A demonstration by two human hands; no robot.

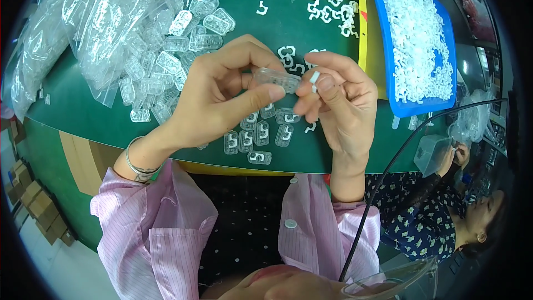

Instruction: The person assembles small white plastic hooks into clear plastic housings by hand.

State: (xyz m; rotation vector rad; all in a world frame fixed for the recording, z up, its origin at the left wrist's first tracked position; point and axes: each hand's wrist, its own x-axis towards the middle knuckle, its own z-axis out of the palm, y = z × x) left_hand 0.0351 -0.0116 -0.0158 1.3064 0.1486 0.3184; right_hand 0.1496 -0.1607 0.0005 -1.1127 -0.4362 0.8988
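Observation:
Between the thumb and fingers of my left hand (222,86) is a small clear plastic case (277,79), held above the green table. My right hand (344,97) pinches a small white plastic hook-like piece (315,80) close to the case's right end. Whether the two touch, I cannot tell. Below my hands lie several clear cases with white pieces inside (262,133). Loose white curved pieces (287,55) lie just beyond my fingers, partly hidden by them.
A heap of clear cases (161,72) spills from plastic bags (111,16) at the left. More white pieces (327,0) lie at the back. A blue tray (392,86) full of them stands right, past a yellow edge strip (363,39). Another person's hands (454,158) work beside a clear box (430,154).

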